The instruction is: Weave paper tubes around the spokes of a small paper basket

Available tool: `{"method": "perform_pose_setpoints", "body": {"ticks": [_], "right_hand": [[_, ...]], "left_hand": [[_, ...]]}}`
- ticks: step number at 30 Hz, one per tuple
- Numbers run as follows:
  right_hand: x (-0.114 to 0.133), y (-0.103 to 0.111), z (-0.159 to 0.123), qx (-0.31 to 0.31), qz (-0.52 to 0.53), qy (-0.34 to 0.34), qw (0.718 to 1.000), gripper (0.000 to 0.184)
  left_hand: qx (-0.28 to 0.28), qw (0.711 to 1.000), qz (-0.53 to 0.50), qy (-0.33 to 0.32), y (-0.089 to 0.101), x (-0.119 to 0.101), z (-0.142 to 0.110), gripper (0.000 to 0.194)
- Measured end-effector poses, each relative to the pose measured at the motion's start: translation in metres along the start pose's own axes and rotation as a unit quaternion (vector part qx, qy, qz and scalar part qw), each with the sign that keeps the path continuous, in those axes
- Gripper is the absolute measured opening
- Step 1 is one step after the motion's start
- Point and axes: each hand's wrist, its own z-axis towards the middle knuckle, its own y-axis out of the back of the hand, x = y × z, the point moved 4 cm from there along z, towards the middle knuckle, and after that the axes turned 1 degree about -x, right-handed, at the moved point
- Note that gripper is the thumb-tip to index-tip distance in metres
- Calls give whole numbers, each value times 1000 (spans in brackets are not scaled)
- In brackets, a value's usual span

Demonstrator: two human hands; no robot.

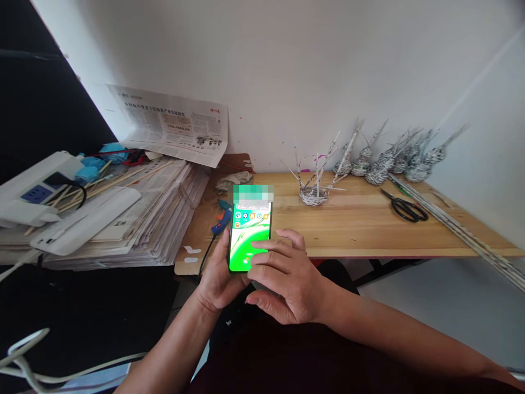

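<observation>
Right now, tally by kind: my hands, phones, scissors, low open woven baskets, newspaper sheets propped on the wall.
Left hand and right hand: 2
Phone: 1
Scissors: 1
Low open basket: 1
Propped newspaper sheet: 1
Total: 6

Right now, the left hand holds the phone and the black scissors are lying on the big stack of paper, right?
Not quite: the black scissors lie on the wooden table, not the stack of paper, as the head view shows. The left hand does hold the phone.
</observation>
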Motion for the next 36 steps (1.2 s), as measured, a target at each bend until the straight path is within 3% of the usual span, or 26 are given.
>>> {"method": "perform_pose_setpoints", "body": {"ticks": [10,20,23,27,36], "right_hand": [[0,-6,1,18,6,-3,1000,23],[9,-20,15,46,12,39,998,31],[11,-22,13,35,17,61,997,31],[11,-27,12,66,11,55,996,32],[-1,-7,0,19,7,-6,1000,20]], "left_hand": [[-3,1000,-11,10,0,4,2,63],[19,997,-49,56,-13,8,-5,66],[18,997,-47,53,-10,6,-6,65],[23,997,-48,56,-4,8,-5,66],[-28,999,-15,3,0,0,-3,61]]}}
